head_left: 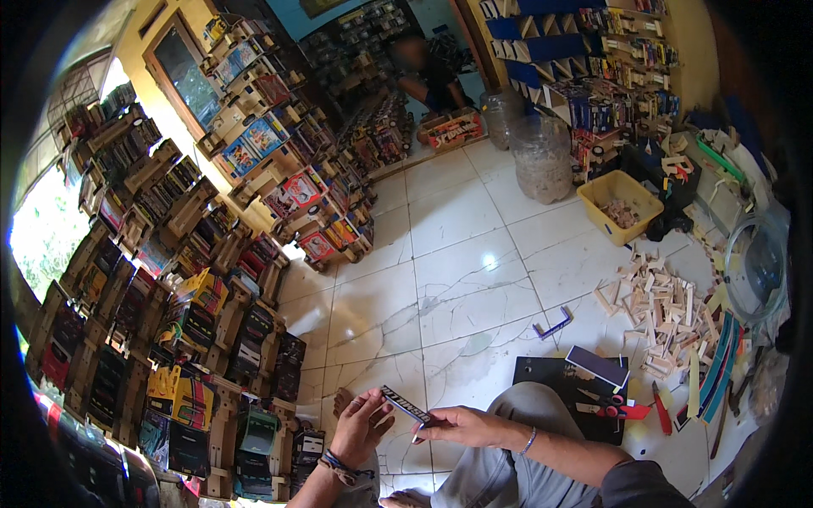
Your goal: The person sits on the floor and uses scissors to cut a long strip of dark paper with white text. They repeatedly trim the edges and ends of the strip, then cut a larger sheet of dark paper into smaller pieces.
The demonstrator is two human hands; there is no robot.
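Low in front of my bent knees I hold a narrow dark strip with white lettering (406, 405). My right hand (461, 426) pinches its right end between thumb and fingers. At the other end, the curled fingers of my left hand (360, 425) close against the strip; their exact contact is partly hidden. Beside my right knee a black board (533, 370) lies on the floor. On it rest a dark flat rectangular piece (597, 367) and red-handled scissors (611, 411). A red-handled knife (660, 410) lies just right of the board.
Stacked wooden toy trucks (279, 190) line the left side. At right are a heap of small wood pieces (660, 309), a yellow tub (622, 207) and a big clear plastic container (542, 161). A blue bracket-shaped piece (553, 323) lies on the tiles. Another person (436, 80) sits far back.
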